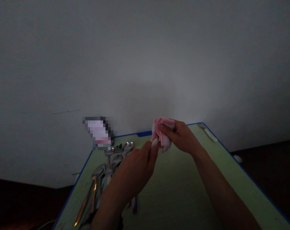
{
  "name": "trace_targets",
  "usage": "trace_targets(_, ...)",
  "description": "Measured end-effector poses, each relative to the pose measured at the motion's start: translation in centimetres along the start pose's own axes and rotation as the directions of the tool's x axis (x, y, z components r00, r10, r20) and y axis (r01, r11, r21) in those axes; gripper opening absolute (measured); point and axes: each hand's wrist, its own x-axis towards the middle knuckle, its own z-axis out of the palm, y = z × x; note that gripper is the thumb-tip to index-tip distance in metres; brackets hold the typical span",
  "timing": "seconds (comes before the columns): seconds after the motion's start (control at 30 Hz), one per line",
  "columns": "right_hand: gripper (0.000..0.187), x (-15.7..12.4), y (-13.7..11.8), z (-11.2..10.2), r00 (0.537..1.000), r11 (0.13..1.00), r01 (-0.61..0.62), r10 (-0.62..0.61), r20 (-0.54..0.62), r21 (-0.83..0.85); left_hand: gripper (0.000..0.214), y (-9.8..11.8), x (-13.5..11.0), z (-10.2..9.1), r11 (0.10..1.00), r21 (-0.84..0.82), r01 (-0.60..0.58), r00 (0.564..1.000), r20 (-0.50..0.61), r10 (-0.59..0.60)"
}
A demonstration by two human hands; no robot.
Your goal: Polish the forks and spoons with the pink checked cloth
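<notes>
Above the table's far part, my right hand [182, 135] is closed on a folded pink and white cloth [167, 123], thumb pressing on top. My left hand [141, 163] is closed just below and left of it, close against the cloth. Between its fingers shows the pale, rounded handle of a utensil [155, 142]; the rest of it is hidden by the cloth and fingers, so its kind is not visible. Left of my left hand lies a pile of metal cutlery with several spoons [108, 150], partly covered by my forearm.
A white-handled piece of cutlery [209, 133] lies at the far right corner of the green, blue-edged table [180, 191]. At the far left corner a blurred-out device [98, 131] leans by the wall [145, 64]. A small white object [238, 158] is beyond the right edge.
</notes>
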Motion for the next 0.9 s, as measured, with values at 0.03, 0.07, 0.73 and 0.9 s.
trace_targets(0.03, 0.035, 0.0, 0.2, -0.5, 1.0, 1.0, 0.002, -0.002, 0.031, -0.007, 0.03, -0.2, 0.0, -0.3, 1.0, 0.01, 0.004, 1.0, 0.0, -0.004)
trace_targets(0.07, 0.033, -0.1, 0.4, -1.0, 0.998, 1.0, -0.008, 0.008, 0.061, 0.0, 0.031, -0.4, 0.1, -0.6, 1.0, 0.016, 0.008, 1.0, -0.001, -0.008)
trace_targets(0.73, 0.039, -1.0, 0.7, -2.7, 0.965, 0.981, -0.045, -0.007, 0.261, 0.191, 0.035, -2.3, -0.1, -2.3, 0.998, -0.061, 0.002, 0.992, -0.122, -0.009)
trace_targets(0.9, 0.039, -1.1, 0.0, -3.5, 1.0, 0.981, -0.016, 0.018, -0.01, 0.193, 0.032, -2.3, -0.1, -2.5, 0.997, -0.078, 0.01, 0.991, -0.133, -0.02)
